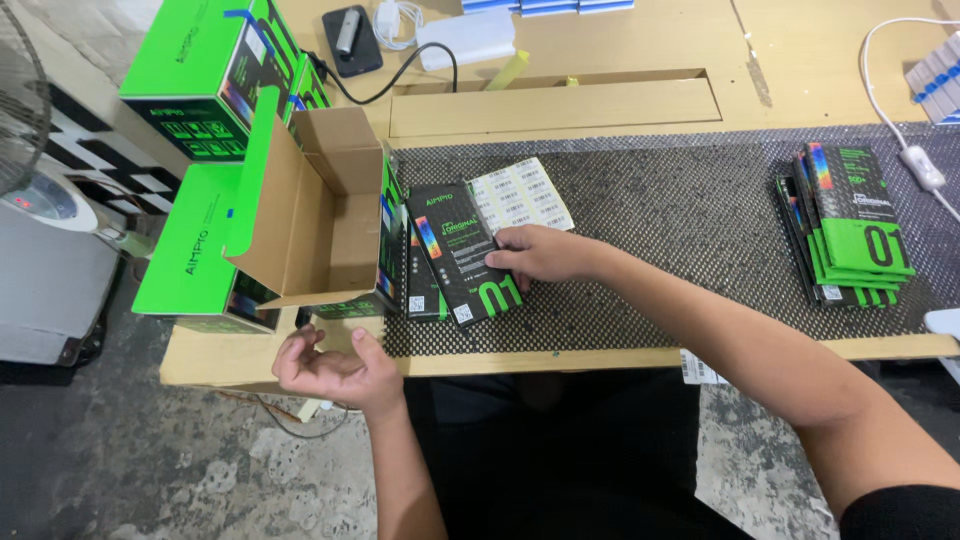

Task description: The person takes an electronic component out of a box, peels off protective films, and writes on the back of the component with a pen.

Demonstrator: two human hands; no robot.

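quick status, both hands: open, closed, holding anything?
Left hand: open, palm up, fingers loosely curled, empty, at the table edge.
Right hand: open, fingers resting flat on the black-and-green flat box, not gripping it.

Flat packet (463, 253): glossy black-green card. Open box (320, 210): matt brown cardboard inside, printed green outside. Mat (660, 220): dark perforated, rough. Table (600, 50): bare matt wood.

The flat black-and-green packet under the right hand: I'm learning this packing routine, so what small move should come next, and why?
Probably slide the flat black-and-green packet left into the open green cardboard carton: the right hand rests on it, the carton gapes beside it, and the left hand is empty.
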